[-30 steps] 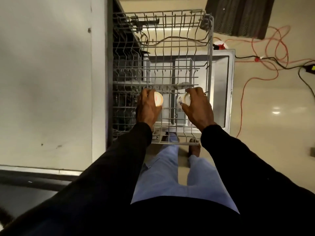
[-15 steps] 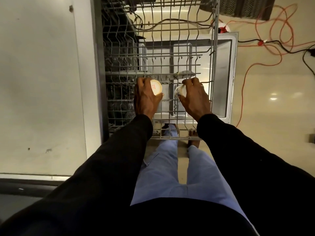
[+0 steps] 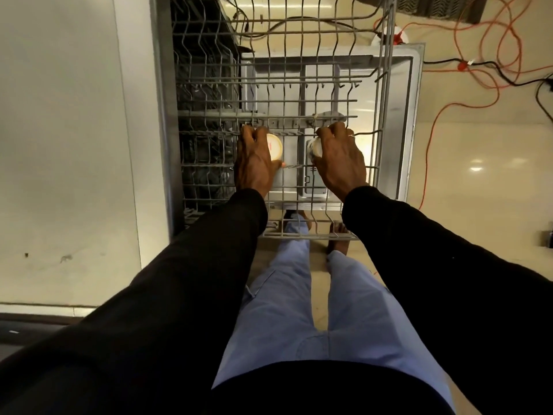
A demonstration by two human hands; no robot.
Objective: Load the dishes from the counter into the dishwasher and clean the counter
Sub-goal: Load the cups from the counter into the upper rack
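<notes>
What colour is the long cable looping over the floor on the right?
Orange: the thin looping floor cable, clearest in the head view.

Your left hand grips a cream cup, its round end showing just right of your knuckles. Your right hand grips a pale cup, mostly hidden. The wire rack lies under both grips.

The left arm and the right arm, both in long black sleeves, reached forward and down, roughly parallel. The left hand lay knuckles up, its fingers curled round a small round cream-coloured cup. The right hand, also knuckles up, gripped a small pale cup mostly hidden beneath it.
</notes>
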